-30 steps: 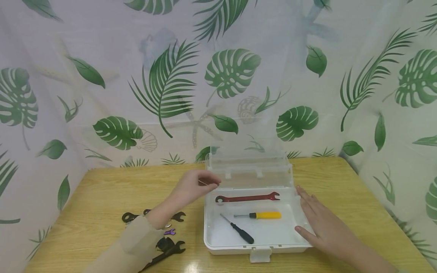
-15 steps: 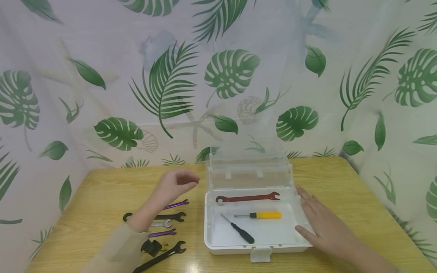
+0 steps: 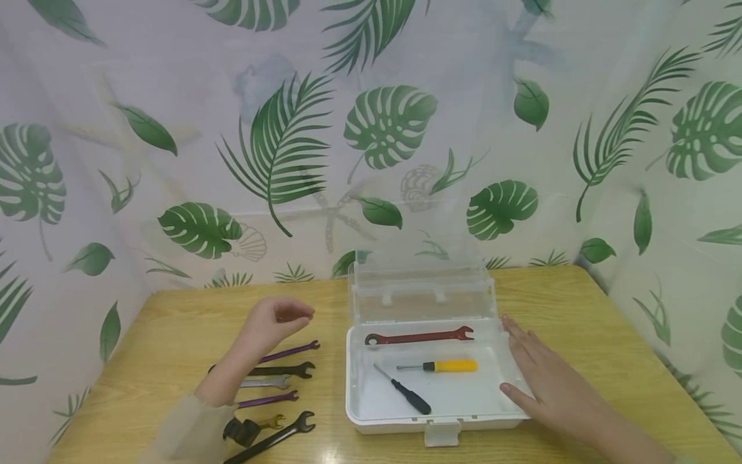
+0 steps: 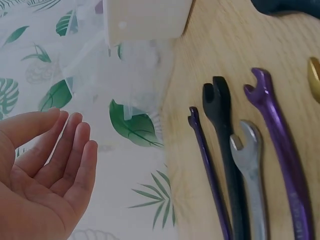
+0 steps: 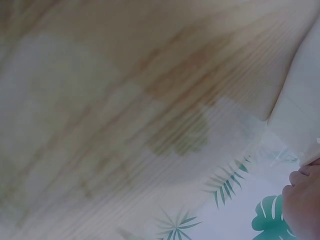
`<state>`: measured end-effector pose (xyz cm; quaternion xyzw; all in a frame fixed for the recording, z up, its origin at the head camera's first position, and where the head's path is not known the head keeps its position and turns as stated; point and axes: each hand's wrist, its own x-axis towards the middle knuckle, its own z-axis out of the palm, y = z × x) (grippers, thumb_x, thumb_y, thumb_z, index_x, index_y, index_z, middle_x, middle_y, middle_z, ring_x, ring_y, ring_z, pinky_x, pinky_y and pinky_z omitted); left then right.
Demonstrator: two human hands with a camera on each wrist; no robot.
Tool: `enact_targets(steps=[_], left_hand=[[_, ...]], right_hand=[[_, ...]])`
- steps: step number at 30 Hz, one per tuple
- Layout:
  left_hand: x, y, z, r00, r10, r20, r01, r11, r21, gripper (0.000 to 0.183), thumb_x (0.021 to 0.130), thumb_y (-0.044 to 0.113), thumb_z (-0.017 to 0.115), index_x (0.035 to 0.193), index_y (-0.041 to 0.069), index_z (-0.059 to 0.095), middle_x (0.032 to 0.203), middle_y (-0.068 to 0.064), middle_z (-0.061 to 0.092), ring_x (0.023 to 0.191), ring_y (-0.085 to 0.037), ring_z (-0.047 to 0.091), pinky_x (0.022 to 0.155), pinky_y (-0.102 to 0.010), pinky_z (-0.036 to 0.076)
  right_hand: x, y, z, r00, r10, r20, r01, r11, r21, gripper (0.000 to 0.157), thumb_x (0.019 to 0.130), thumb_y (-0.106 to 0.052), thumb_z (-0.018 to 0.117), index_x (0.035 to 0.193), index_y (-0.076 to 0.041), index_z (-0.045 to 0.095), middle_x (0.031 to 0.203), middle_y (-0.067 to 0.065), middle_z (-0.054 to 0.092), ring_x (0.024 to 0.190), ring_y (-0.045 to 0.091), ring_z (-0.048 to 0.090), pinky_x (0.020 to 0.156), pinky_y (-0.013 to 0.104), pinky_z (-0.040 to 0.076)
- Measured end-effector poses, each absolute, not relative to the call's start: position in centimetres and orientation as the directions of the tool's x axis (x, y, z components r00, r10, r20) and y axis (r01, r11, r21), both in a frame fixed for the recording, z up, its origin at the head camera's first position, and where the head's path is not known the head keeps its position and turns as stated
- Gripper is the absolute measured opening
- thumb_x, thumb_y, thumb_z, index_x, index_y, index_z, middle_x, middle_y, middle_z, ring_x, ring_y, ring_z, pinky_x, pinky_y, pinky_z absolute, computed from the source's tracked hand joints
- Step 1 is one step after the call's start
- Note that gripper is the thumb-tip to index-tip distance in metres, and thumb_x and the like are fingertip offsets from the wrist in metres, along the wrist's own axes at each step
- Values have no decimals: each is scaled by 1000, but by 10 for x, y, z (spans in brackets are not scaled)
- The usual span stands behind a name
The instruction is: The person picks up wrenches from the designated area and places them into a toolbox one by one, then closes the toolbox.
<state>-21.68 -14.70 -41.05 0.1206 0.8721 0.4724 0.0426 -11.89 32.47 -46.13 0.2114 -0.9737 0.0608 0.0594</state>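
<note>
My left hand (image 3: 275, 322) hovers over the table to the left of the toolbox, holding nothing. In the left wrist view its fingers (image 4: 70, 155) are loosely curved around bare air. Below and beside it lie a thin purple wrench (image 3: 290, 352), a black wrench (image 3: 290, 370), a silver wrench (image 4: 252, 170) and a thicker purple wrench (image 4: 275, 120). My right hand (image 3: 542, 374) rests on the right wall of the white toolbox (image 3: 371, 426), fingers straight. Inside the toolbox are a red wrench (image 3: 420, 337), a yellow-handled screwdriver (image 3: 455, 366) and a black-handled screwdriver (image 3: 413, 396).
The toolbox's clear lid (image 3: 426, 299) stands raised at the back, its latch (image 3: 442, 434) hanging at the front. Nearer the front left are a black clip-like piece (image 3: 242, 432), a gold wrench (image 3: 272, 422) and a large black wrench (image 3: 278, 438). A leaf-patterned cloth hangs behind the wooden table (image 3: 185, 322).
My left hand has drawn back leftward from over the toolbox's left rim, uncovering more of the wrenches. The right hand and the tools in the toolbox have stayed put.
</note>
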Motion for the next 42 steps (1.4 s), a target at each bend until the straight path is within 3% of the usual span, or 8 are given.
enact_targets(steps=[10,22,42], left_hand=[[-213,-161,-425,-984,176,-8,89,539,838,21,101,10,72,117,-2,77,121,-19,78,114,-36,73,104,-52,58],[-213,-175,-453,-993,90,-73,-12,547,837,19,100,9,73,115,-2,78,117,-18,79,108,-33,74,96,-47,61],[-224,-179,-471,-991,104,-89,-6,618,786,16,95,2,76,110,-2,79,107,-18,80,99,-32,76,91,-46,62]], right_hand=[[-119,322,-459,-908,-397,136,-411,905,-107,87,105,-49,61,164,5,29,178,15,18,155,42,37,116,3,-18],[-119,321,-459,-912,-391,125,-405,907,-115,87,105,-50,61,165,4,27,178,14,19,155,41,37,116,3,-19],[-121,326,-463,-879,-432,203,-454,888,-71,85,102,-45,66,161,8,34,175,20,26,153,41,42,121,6,-15]])
